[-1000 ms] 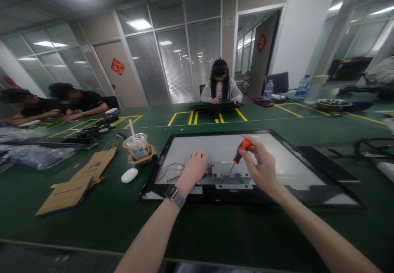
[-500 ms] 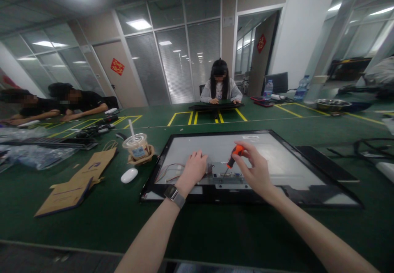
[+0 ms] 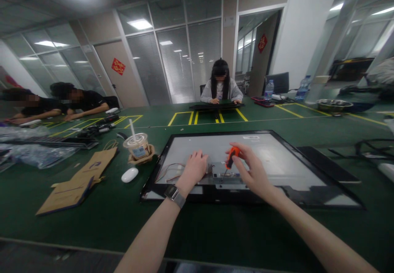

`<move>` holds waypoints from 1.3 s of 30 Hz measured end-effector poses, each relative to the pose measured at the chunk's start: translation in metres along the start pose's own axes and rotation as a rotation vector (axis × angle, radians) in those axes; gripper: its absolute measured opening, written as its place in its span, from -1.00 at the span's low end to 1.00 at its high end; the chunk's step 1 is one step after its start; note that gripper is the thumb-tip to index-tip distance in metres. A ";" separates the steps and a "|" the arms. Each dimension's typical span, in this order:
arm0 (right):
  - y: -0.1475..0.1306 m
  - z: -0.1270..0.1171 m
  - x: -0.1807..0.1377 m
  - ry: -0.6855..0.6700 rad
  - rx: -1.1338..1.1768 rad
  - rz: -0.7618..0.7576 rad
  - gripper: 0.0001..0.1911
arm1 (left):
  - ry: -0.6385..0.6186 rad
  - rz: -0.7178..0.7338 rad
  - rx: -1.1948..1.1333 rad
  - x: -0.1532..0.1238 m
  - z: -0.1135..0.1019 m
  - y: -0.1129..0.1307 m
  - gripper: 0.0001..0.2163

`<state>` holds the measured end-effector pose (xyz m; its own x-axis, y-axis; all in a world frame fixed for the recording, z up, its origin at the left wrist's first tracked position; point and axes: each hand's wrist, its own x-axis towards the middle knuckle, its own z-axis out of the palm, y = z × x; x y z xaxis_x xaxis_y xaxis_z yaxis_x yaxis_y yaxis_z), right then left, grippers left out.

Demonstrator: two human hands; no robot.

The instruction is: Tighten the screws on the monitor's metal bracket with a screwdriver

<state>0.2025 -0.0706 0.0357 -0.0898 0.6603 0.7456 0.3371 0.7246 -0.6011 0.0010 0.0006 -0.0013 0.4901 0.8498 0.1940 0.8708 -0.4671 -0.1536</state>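
Head view: our screwdriver (image 3: 233,154) has moved leftward.
Since one second ago, our right hand (image 3: 250,169), grasping it at frame centre, went left above the metal bracket (image 3: 218,169); our left hand (image 3: 195,167) is beside it, its grip we cannot tell. At left, a cup (image 3: 137,143) with a straw (image 3: 132,128) sits in a cardboard holder (image 3: 150,154).

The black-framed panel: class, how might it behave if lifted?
The panel, broad and flat, may flex or crack if lifted by one corner. The metal bracket near its closer edge probably makes that side heavier. Its thin wires look floppy and would likely dangle.
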 end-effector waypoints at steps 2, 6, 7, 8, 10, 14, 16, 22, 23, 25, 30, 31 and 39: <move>-0.005 -0.002 0.002 -0.073 0.175 0.069 -0.70 | -0.003 -0.007 0.001 -0.001 -0.002 0.001 -0.69; -0.004 -0.005 0.009 -0.034 0.411 0.205 -0.84 | 0.008 -0.023 -0.006 -0.002 -0.004 0.002 -0.69; -0.001 -0.005 0.010 -0.002 0.434 0.223 -0.86 | 0.009 -0.024 -0.009 -0.002 -0.004 0.002 -0.69; 0.001 -0.006 0.011 0.017 0.451 0.244 -0.85 | 0.009 -0.023 -0.012 -0.002 -0.004 0.001 -0.69; 0.004 -0.008 0.012 0.001 0.479 0.290 -0.81 | 0.007 -0.015 -0.012 -0.002 -0.004 0.001 -0.69; 0.002 -0.011 0.012 -0.079 0.465 0.284 -0.69 | -0.004 -0.004 -0.001 -0.002 -0.006 0.001 -0.69; -0.002 -0.011 0.013 -0.092 0.418 0.245 -0.69 | -0.013 -0.005 0.006 -0.001 -0.007 0.001 -0.69; -0.004 -0.010 0.015 0.061 0.232 0.172 -0.79 | -0.021 -0.003 0.006 -0.001 -0.006 0.001 -0.70; -0.003 -0.010 0.014 0.092 0.182 0.162 -0.80 | -0.020 0.000 0.004 -0.001 -0.005 0.001 -0.69; -0.002 -0.010 0.014 0.127 0.086 0.133 -0.82 | -0.011 0.002 0.003 -0.002 -0.004 0.000 -0.69; -0.006 -0.011 0.013 0.010 0.085 0.105 -0.72 | -0.002 -0.007 -0.003 -0.002 -0.004 0.001 -0.70; -0.007 -0.010 0.013 -0.032 0.117 0.115 -0.70 | -0.005 -0.010 -0.004 -0.002 -0.005 0.001 -0.69; -0.004 -0.009 0.012 -0.101 0.188 0.087 -0.70 | -0.015 -0.004 0.003 -0.001 -0.003 0.000 -0.68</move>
<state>0.2083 -0.0672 0.0493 -0.1647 0.7316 0.6615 0.1681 0.6817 -0.7121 0.0011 -0.0008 0.0015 0.4860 0.8553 0.1797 0.8725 -0.4630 -0.1560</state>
